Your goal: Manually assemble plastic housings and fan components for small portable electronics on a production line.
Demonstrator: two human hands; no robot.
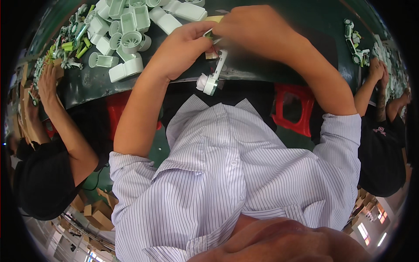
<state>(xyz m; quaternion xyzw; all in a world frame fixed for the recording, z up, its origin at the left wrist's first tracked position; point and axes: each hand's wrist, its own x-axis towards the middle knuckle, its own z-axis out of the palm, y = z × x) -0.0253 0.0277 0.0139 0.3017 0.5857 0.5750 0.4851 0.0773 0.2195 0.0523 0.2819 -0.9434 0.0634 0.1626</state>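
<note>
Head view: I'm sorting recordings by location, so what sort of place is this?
Probably a factory or workshop assembly area: pale plastic parts are heaped on a dark green table, people in black work on either side, and cardboard boxes lie in the background.

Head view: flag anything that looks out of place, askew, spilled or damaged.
One thing: the white part below the left hand overlaps the near edge of the table, its wider end beyond it; whether it hangs or rests is unclear. Cups and boxes lie jumbled, but no damage shows.
</note>
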